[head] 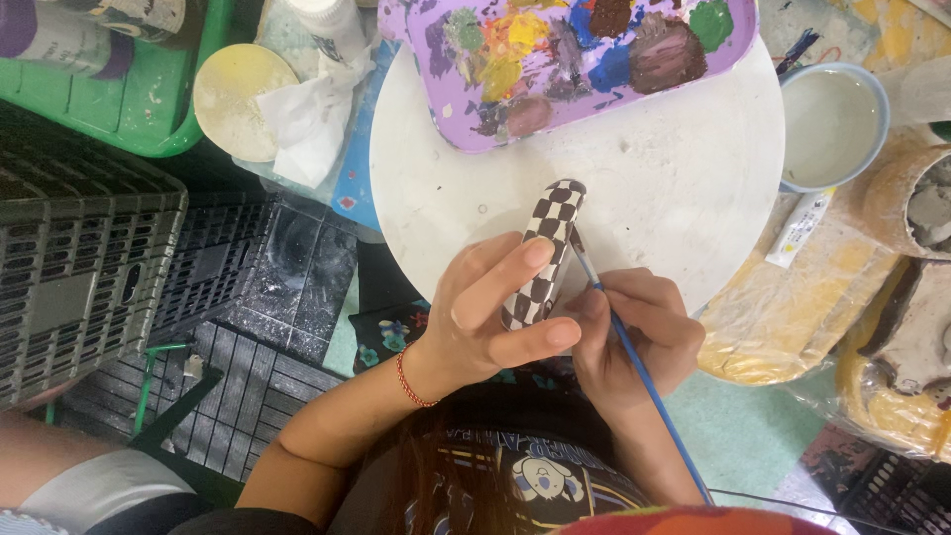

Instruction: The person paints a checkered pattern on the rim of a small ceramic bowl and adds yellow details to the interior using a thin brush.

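Observation:
My left hand (pixel 487 309) grips a long, rounded piece painted in a black-and-white checker pattern (pixel 547 248), holding it upright over the white round board (pixel 674 188). My right hand (pixel 634 332) holds a thin blue paintbrush (pixel 644 376) like a pen, with its tip touching the right side of the checkered piece. A red string bracelet sits on my left wrist. A purple palette tray (pixel 570 59) smeared with several paint colours lies at the far side of the board.
A white bowl of cloudy water (pixel 830 124) stands at the right, a paint tube (pixel 798 228) below it. Yellow plastic-wrapped lumps fill the right side. A green tray (pixel 149 109), a yellow lid (pixel 238 99), crumpled tissue and grey crates lie at the left.

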